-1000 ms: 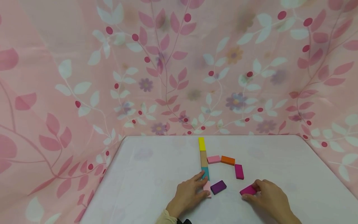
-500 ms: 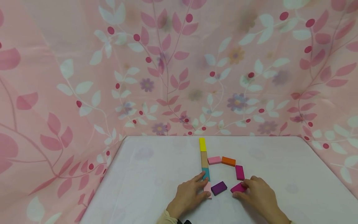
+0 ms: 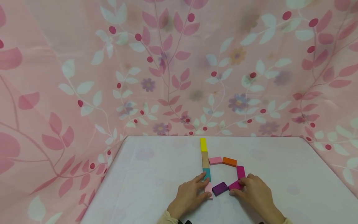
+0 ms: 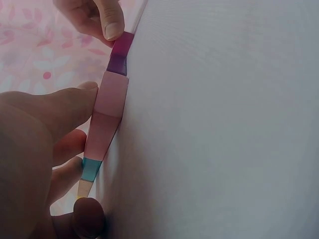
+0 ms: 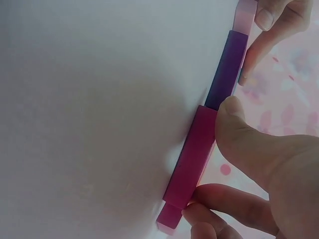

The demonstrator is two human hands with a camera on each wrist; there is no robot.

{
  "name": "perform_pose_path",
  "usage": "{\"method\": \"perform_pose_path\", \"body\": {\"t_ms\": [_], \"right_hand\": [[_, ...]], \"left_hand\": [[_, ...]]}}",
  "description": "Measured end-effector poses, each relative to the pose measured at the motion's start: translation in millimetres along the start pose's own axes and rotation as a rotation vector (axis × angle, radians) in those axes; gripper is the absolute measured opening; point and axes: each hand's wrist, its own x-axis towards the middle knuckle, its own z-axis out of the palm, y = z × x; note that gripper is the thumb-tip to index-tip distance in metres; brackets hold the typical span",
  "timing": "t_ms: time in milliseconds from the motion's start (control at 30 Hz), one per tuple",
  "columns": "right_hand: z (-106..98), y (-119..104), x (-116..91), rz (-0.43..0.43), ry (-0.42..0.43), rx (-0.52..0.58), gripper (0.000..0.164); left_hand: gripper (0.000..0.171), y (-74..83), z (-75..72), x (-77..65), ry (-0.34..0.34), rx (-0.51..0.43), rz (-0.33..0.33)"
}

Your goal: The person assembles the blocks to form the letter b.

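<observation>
My left hand rests with spread fingers on the pink block and the teal block, the lower two of a straight row. Its thumb touches the pink block's end. My right hand pinches a magenta block between thumb and fingers, low over the table. One end of that block meets the corner of the purple block; its other end lies close by a second magenta block, whose lower part is hidden by the fingers. The purple block sits just right of the pink one.
Above the teal block, a tan block and a yellow block extend the row on the white table. A light pink block and an orange block curve off rightward. Behind hangs a pink floral curtain.
My right hand has slid the magenta block leftward across the table, from apart on the right up to the purple block. The left hand has stayed on the row.
</observation>
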Motion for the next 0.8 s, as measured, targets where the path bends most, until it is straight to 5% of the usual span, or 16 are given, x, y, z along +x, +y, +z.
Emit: {"method": "perform_pose_path", "body": {"t_ms": [800], "right_hand": [[1.1, -1.4, 9.7, -0.043, 0.064, 0.034, 0.055]], "left_hand": [[0.056, -2.8, 1.8, 0.3, 0.036, -0.009, 0.033]]}}
